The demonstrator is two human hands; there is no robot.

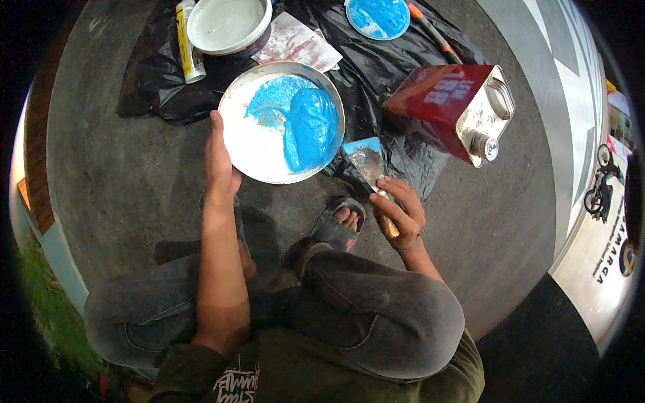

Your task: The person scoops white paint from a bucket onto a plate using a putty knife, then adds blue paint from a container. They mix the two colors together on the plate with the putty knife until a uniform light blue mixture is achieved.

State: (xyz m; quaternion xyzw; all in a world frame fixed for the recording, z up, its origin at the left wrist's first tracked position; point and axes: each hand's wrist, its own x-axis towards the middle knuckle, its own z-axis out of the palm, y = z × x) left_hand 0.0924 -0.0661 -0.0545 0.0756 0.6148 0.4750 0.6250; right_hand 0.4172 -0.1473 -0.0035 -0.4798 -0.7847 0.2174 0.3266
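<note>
My left hand (pixel 222 161) grips the left rim of a shallow round white bowl (pixel 252 151), thumb up along its edge. Thick bright blue paste (pixel 312 124) is heaped in the bowl's right half, with a thinner smear at the top. In my right hand (pixel 403 211) is a putty knife (pixel 367 163) with a wooden handle, its blade pointing up and away from me. Blue paste coats the blade's front edge. The blade is just right of the bowl, apart from it.
Black plastic sheeting (pixel 158 91) covers the floor ahead. On it are a red metal can (pixel 430 104), a white tub (pixel 228 27), a white-and-yellow tube (pixel 190 43), stained sandpaper (pixel 299 43), a blue-smeared lid (pixel 377 17) and an orange-handled tool (pixel 437 33). My sandalled foot (pixel 336 225) is below the bowl.
</note>
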